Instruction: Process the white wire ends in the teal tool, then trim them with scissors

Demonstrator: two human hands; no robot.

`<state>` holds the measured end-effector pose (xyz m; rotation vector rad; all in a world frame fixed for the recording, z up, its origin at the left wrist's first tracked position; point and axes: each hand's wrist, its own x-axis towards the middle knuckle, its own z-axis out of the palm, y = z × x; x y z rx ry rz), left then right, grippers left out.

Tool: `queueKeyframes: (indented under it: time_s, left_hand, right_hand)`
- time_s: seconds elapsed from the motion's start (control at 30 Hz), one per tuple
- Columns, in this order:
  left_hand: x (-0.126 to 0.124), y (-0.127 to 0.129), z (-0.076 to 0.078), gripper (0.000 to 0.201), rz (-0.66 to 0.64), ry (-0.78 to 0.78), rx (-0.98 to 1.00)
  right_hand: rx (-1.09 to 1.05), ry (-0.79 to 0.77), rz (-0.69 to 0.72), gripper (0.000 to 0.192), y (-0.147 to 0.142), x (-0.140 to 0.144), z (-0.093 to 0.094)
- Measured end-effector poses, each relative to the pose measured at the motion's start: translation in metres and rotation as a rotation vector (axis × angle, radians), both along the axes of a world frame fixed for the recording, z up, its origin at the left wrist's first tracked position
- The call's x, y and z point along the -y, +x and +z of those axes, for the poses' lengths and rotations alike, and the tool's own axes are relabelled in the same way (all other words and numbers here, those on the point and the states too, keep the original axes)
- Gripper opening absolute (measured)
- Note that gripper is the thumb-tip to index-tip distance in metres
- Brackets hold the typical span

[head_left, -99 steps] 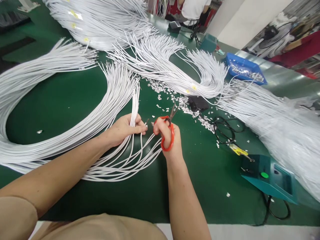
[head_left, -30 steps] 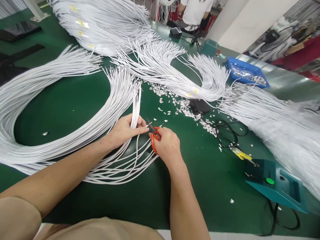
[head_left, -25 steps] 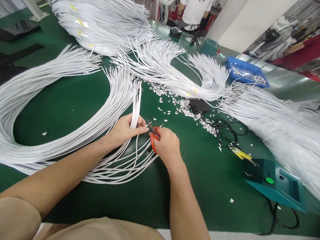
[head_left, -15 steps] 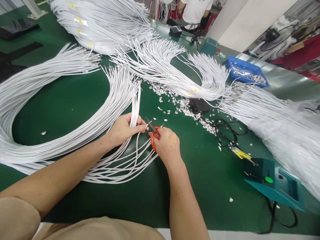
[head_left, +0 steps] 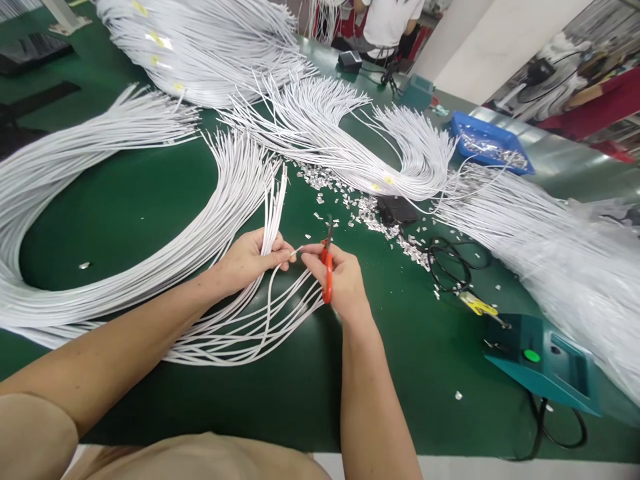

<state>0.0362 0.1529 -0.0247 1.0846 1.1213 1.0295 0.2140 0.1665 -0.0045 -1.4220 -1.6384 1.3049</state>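
A large loop of white cables (head_left: 100,220) is spread over the green surface (head_left: 150,200), its loose ends fanned out toward the middle. A few of those ends are gathered in the left hand (head_left: 247,257), which is clenched around them, and one cable end (head_left: 295,251) is pinched out toward the right. If that grip were loosened, the gathered ends could be expected to spring back into the fan, and the place in the bundle would be lost.

The tip of that cable is touched by the thumb and forefinger of the right hand (head_left: 340,280), in which red scissors (head_left: 327,267) are also grasped, blades up and closed as far as can be told. With the blades so near the fingers and the neighbouring cables, a fingertip or the wrong cable could be nicked by a careless snip.

Farther right, small cut scraps (head_left: 370,210) are scattered near a black cord (head_left: 450,263) and a teal box (head_left: 545,363). More scraps could be flung among these, or the cord snagged by a sleeve or wrist.
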Motion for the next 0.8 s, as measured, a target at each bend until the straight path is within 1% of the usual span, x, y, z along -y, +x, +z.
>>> queueKeyframes:
  time_s: [0.07, 0.17, 0.23, 0.3, 0.4, 0.47, 0.53, 0.6, 0.67, 0.73, 0.8]
  left_hand:
    - [0.001, 0.001, 0.002, 0.03, -0.038, -0.016, 0.069]
    - [0.002, 0.003, 0.002, 0.03, -0.076, -0.032, 0.14]
    - [0.002, 0.002, 0.001, 0.029, -0.09, -0.048, 0.163]
    - [0.001, 0.002, 0.001, 0.03, -0.086, -0.064, 0.161]
    - [0.001, 0.002, 0.001, 0.034, -0.056, -0.065, 0.138]
    - [0.001, 0.002, 0.0, 0.036, -0.026, -0.045, 0.114]
    - [0.001, 0.002, -0.002, 0.036, 0.023, -0.009, 0.045]
    - [0.0, 0.001, -0.004, 0.035, 0.093, 0.03, -0.065]
    - [-0.001, 0.001, -0.006, 0.034, 0.137, 0.041, -0.125]
    - [-0.002, 0.001, -0.006, 0.035, 0.132, 0.017, -0.096]
    - [-0.002, 0.002, -0.006, 0.037, 0.109, -0.014, -0.038]
  right_hand:
    - [-0.2, -0.039, -0.023, 0.024, -0.003, -0.001, 0.002]
    - [-0.311, -0.036, -0.029, 0.016, -0.007, -0.001, 0.001]
    - [-0.325, -0.039, -0.039, 0.014, -0.008, -0.002, 0.0]
    - [-0.306, -0.045, -0.041, 0.017, -0.008, -0.003, -0.003]
    - [-0.258, -0.032, -0.048, 0.021, -0.008, -0.003, -0.007]
    - [-0.223, 0.004, -0.072, 0.02, -0.011, 0.0, -0.008]
    - [-0.184, 0.066, -0.09, 0.018, -0.015, 0.005, -0.006]
    - [-0.172, 0.111, -0.071, 0.018, -0.02, 0.009, -0.003]
    - [-0.218, 0.108, -0.076, 0.024, -0.023, 0.011, 0.0]
    - [-0.27, 0.078, -0.177, 0.03, -0.023, 0.009, 0.001]
    - [-0.282, 0.053, -0.291, 0.029, -0.022, 0.005, 0.001]
